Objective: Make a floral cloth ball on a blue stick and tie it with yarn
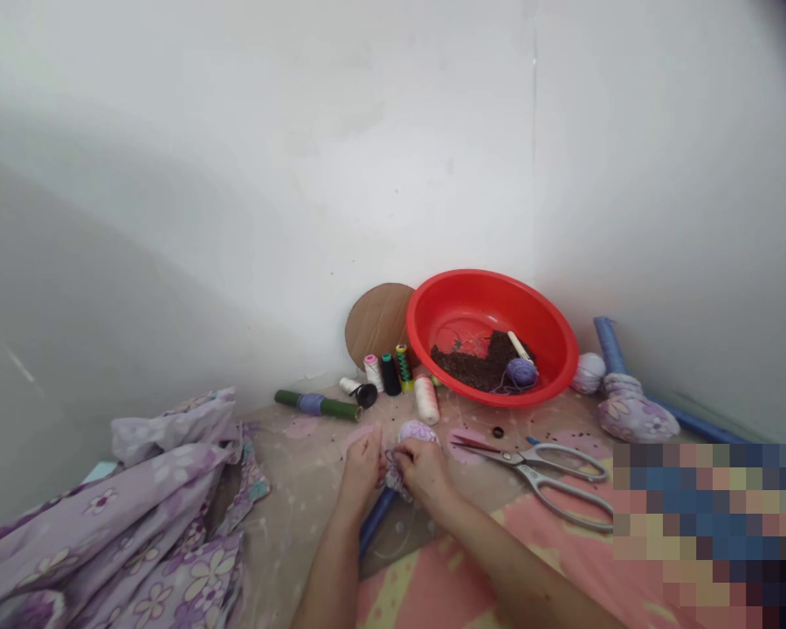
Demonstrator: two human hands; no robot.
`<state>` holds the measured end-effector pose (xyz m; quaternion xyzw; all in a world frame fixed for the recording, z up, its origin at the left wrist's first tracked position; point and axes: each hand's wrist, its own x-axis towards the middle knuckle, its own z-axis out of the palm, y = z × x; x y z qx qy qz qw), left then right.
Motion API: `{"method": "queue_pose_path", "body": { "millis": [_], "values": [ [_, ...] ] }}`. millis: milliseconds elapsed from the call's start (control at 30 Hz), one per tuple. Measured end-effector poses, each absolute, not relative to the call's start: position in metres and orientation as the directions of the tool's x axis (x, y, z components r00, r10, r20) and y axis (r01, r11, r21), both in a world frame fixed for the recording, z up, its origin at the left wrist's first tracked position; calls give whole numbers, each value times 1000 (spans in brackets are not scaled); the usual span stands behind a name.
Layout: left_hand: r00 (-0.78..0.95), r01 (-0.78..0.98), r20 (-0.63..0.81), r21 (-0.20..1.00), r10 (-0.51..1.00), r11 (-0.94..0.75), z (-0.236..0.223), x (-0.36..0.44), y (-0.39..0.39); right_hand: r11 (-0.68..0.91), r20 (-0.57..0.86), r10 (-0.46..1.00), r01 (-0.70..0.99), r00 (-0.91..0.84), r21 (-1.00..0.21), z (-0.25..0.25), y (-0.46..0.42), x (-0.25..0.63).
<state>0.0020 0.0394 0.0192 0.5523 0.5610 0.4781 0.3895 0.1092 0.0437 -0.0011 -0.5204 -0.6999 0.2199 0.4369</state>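
A padded ball of lilac floral cloth [417, 430] sits on the end of a blue-wrapped stick [378, 515], in front of me. My left hand [365, 463] is closed in a fist just left of the cloth's gathered neck. What its fingers hold is hidden; a thin thread may run there, but it is too small to be sure. My right hand [423, 470] pinches at the gathered cloth below the ball, covering part of it. The two hands are close together, their fingertips almost meeting over the neck.
Behind stand thread spools [389, 374] and a red basin [491, 397] holding dark grains and purple yarn. Large scissors [530, 463] lie at right, near another cloth-headed stick [635, 418]. Floral fabric [137, 515] is heaped left, near a green stick [314, 404]. A white wall rises behind.
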Motion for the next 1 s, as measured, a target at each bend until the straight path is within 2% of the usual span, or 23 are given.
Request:
{"method": "queue_pose_path", "body": {
  "millis": [100, 200, 367, 500, 667, 800, 867, 1000],
  "values": [
    [-62, 188, 2, 982, 998, 9, 25, 2, 40, 344, 336, 935, 522, -114, -780, 1, 45, 110],
    [-91, 211, -15, 977, 996, 34, 28, -1, 41, 362, 305, 932, 493, -195, -791, 4, 45, 112],
    [-109, 336, 64, 941, 992, -24, 29, -6, 43, 450, 321, 886, 453, -334, -769, 9, 46, 117],
    [-97, 389, 143, 916, 985, -94, 30, -1, 43, 513, 338, 851, 505, -401, -694, 13, 47, 118],
    [-46, 391, 177, 909, 983, -146, 33, 7, 40, 529, 369, 847, 538, -382, -657, 12, 48, 115],
    [88, 244, 84, 964, 993, -103, 37, -2, 35, 506, 381, 862, 532, -334, -679, 7, 48, 115],
    [165, 178, 87, 977, 982, -117, 39, -12, 33, 473, 369, 881, 542, -295, -695, 7, 47, 115],
    [204, 293, 140, 936, 969, -197, 37, -29, 34, 408, 351, 911, 595, -216, -693, 8, 44, 115]
  ]
}}
